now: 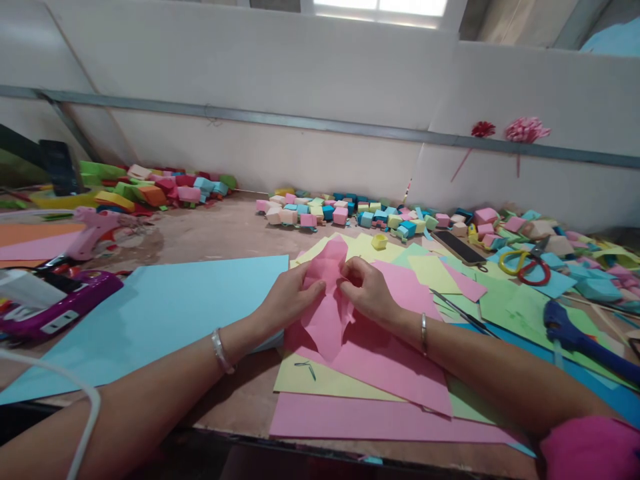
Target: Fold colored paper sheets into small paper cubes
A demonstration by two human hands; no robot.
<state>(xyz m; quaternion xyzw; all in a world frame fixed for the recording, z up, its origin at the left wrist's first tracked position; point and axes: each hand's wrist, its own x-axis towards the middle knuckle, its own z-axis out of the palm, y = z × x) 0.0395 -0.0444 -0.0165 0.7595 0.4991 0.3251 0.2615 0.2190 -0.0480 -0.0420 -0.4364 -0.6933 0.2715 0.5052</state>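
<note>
A creased sheet of pink paper [327,327] is held up between my two hands, partly folded along its middle. My left hand [290,293] grips its left side, thumb lying on the front. At its right edge my right hand [367,290] pinches the paper between thumb and bent fingers. Beneath them lies a flat pink sheet [400,360] on top of a yellow sheet [330,383] and other coloured paper. A large light blue sheet [190,313] spreads out left of my left hand.
Folded paper cubes [340,215] line the back of the table. To the right are scissors [533,270], a phone [459,248] and a blue-handled tool [575,333]. At the left sit a pink glue gun [87,233], a purple power strip [65,303] and a white cable [93,407].
</note>
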